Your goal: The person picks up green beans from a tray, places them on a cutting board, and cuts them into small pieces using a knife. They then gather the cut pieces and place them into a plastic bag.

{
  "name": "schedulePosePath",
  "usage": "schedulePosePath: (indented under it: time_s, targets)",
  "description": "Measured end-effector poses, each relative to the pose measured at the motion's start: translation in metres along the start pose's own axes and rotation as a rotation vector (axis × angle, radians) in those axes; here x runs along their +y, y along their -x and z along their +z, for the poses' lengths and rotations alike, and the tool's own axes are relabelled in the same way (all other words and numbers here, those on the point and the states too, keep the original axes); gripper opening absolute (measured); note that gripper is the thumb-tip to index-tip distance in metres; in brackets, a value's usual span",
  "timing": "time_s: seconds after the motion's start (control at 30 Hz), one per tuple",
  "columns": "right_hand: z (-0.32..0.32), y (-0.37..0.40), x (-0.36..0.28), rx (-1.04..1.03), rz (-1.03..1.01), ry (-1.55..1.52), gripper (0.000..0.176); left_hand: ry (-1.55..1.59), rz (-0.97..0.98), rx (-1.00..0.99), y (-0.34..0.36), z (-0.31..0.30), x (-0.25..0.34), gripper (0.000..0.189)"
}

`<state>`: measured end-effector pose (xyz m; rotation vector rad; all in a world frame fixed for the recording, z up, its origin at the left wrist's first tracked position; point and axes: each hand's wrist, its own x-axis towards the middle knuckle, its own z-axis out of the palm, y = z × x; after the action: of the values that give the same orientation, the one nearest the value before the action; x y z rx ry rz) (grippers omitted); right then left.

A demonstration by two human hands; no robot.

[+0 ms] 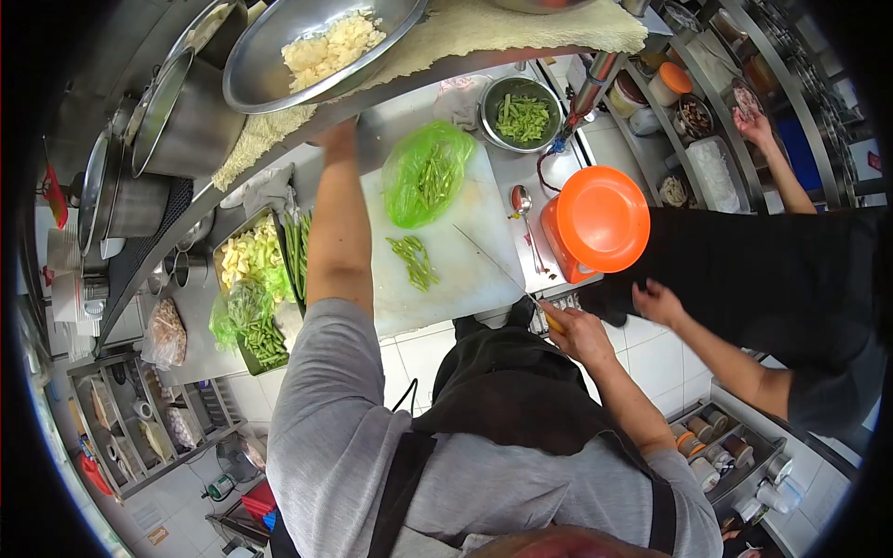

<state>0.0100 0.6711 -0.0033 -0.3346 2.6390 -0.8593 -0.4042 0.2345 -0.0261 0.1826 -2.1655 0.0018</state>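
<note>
My right hand [579,333] grips the yellow handle of a knife [493,265], whose thin blade lies across the white cutting board [446,288] near its right edge. A small pile of cut green beans [412,260] lies on the board. Beyond it is a green plastic bag [428,172] holding more beans. My left arm stretches to the board's far left corner. My left hand [337,138] sits under the shelf edge there, its fingers hidden. A metal bowl of cut beans [521,116] stands beyond the board.
Left of the board, a tray [244,358] holds chopped vegetables and long beans [298,246]. An orange-lidded container [595,223] and a spoon [523,200] lie to the right. Above, a cloth-covered shelf carries a large bowl [279,84]. A person in black stands at right, one hand [656,302] near mine.
</note>
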Motion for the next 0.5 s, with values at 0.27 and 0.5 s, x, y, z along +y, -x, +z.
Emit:
schedulePosePath:
  time_s: [0.27,0.5]
  targets:
    - [-0.004,0.002,-0.004,-0.039,0.046,-0.014,0.061,0.699,-1.198,-0.758,0.009,-0.009,-0.068,0.069]
    - [-0.003,0.0,-0.003,-0.027,0.01,0.051,0.06,0.649,-1.186,-0.651,0.027,0.001,-0.036,0.06]
